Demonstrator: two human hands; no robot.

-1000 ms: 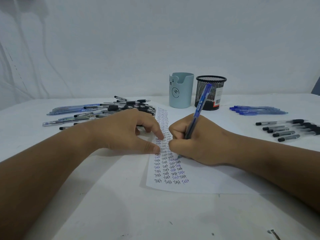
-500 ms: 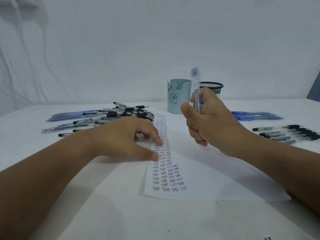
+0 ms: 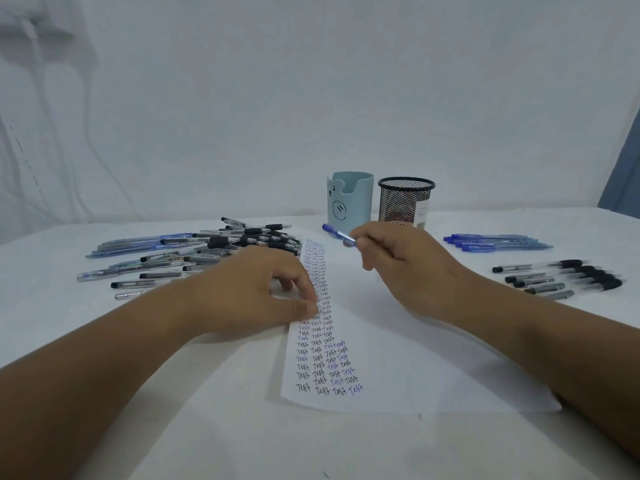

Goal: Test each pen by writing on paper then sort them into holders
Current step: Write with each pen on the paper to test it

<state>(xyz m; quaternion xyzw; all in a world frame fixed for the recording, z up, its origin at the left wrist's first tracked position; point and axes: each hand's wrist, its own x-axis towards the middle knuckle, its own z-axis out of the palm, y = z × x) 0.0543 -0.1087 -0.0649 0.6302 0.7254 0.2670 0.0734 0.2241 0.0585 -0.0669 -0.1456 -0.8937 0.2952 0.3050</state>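
Observation:
A white sheet of paper (image 3: 408,372) lies in front of me, its left side filled with columns of the word "Test" in black and blue ink. My left hand (image 3: 256,289) rests on the paper's left edge, fingertips pressing it down. My right hand (image 3: 405,268) hovers above the paper and grips a blue pen (image 3: 337,234), which lies nearly level and points left. Behind it stand a light blue holder with a bear face (image 3: 349,202) and a black mesh holder (image 3: 405,204).
A loose heap of several pens (image 3: 194,254) lies at the left. At the right, several blue pens (image 3: 495,243) lie in a row, and several black pens (image 3: 561,277) lie in a second row nearer me. A white wall closes the back.
My right hand lifted the blue pen off the paper, raised it upright, then tipped it level toward the left. My left hand stayed on the paper.

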